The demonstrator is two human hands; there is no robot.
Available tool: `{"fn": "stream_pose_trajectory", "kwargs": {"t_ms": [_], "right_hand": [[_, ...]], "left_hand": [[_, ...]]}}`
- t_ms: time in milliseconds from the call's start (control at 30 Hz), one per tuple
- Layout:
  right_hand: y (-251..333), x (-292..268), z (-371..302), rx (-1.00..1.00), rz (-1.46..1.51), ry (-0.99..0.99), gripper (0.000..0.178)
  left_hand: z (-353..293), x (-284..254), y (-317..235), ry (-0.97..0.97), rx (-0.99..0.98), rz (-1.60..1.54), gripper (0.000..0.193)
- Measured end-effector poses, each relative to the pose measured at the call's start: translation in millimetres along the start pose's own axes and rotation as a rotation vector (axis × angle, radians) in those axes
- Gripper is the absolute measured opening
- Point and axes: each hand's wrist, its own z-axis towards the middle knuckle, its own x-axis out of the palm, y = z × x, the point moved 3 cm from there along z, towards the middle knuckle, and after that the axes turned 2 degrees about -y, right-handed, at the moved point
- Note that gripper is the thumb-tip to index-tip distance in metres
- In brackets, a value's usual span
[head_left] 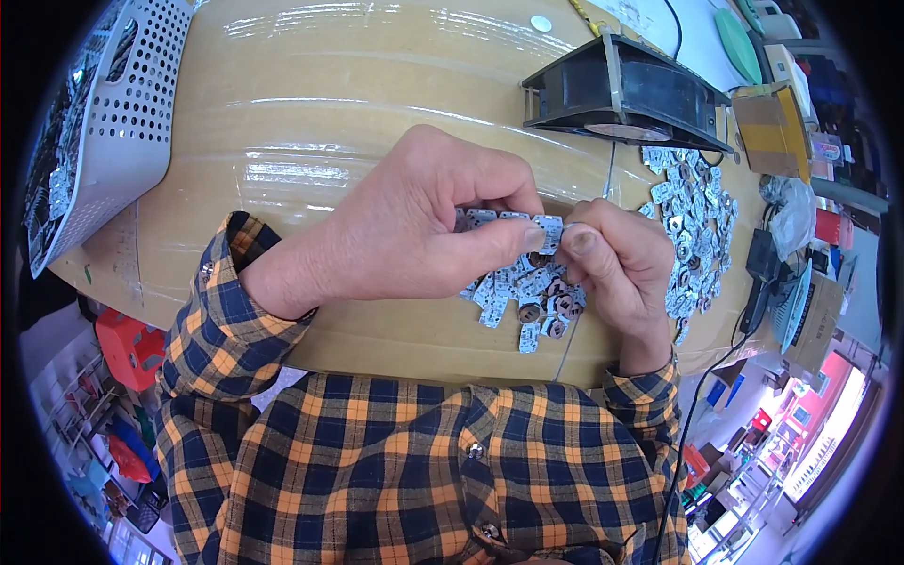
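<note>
Between the thumb and fingers of my left hand [414, 221] is a strip of small white circuit boards [547, 226], held level above the table. My right hand [617, 264] is closed in a pinch at the strip's right end, its thumb and curled forefinger meeting there. Part of the strip is hidden behind my left thumb. Below both hands lies a loose pile of small white boards [529, 336], several with dark round parts on them. A second, larger pile of similar boards [692, 221] spreads to the right of my right hand.
A black box fan [621, 94] stands on the cardboard-covered table [311, 71] at the far right. At the left is a white perforated basket [141, 104] full of dark and metallic pieces. A small cardboard box [767, 127] and a black cable [716, 367] are along the right edge.
</note>
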Motion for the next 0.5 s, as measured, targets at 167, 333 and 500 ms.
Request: {"fn": "stream_pose_trajectory", "kwargs": {"t_ms": [167, 333, 500], "right_hand": [[-4.4, 6.7, 1.3, -0.138, -0.079, 0.107, 0.030], [2.1, 6.0, -5.0, 0.252, 0.265, 0.074, 0.034], [-8.6, 14.0, -0.9, 0.386, 0.853, 0.002, 0.033]], "left_hand": [[3.0, 2.9, 0.8, 0.054, 0.210, 0.209, 0.006], [0.0, 9.4, -3.5, -0.015, -0.204, -0.379, 0.009], [4.8, 10.3, 4.0, -0.005, -0.230, -0.501, 0.010]]}}
